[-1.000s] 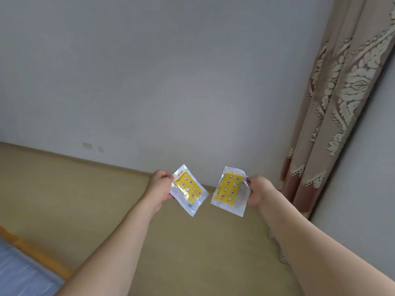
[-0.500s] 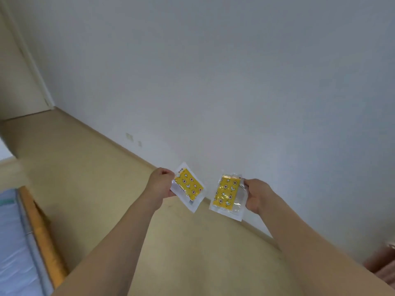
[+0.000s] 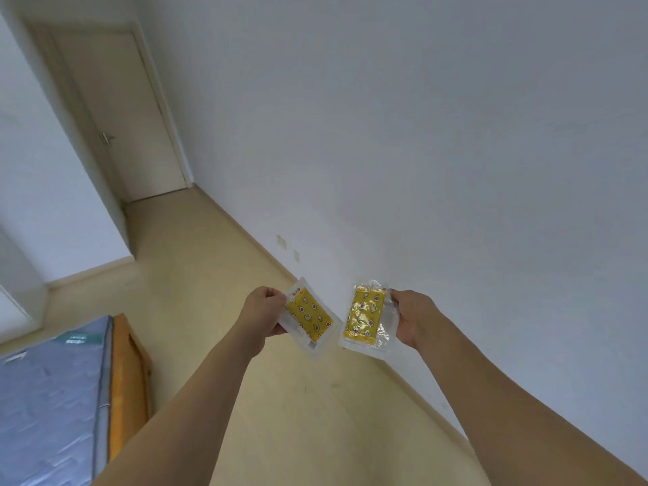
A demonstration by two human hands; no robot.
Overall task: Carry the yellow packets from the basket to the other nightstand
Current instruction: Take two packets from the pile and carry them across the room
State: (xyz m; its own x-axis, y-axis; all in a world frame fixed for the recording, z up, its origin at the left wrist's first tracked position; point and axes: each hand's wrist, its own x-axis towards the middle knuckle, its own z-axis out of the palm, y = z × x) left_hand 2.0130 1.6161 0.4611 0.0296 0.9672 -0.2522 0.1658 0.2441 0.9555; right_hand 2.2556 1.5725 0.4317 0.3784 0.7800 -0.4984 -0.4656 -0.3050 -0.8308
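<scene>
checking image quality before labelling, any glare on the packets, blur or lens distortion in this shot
Head view: glare breaks up the print on the crinkled wrapper of the right packet held by the right hand; the left packet in the left hand reads cleanly. Wide-angle distortion tilts the door and bends the wall lines. Light is soft and even, shadows faint, no strong motion blur.

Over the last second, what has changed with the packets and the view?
The view has swung left: the curtain is gone from sight, and a closed door and more of the bed have come in. Nothing was taken or let go. The left hand still pinches its yellow packet, the right hand still pinches the other packet, held apart over the floor.
</scene>
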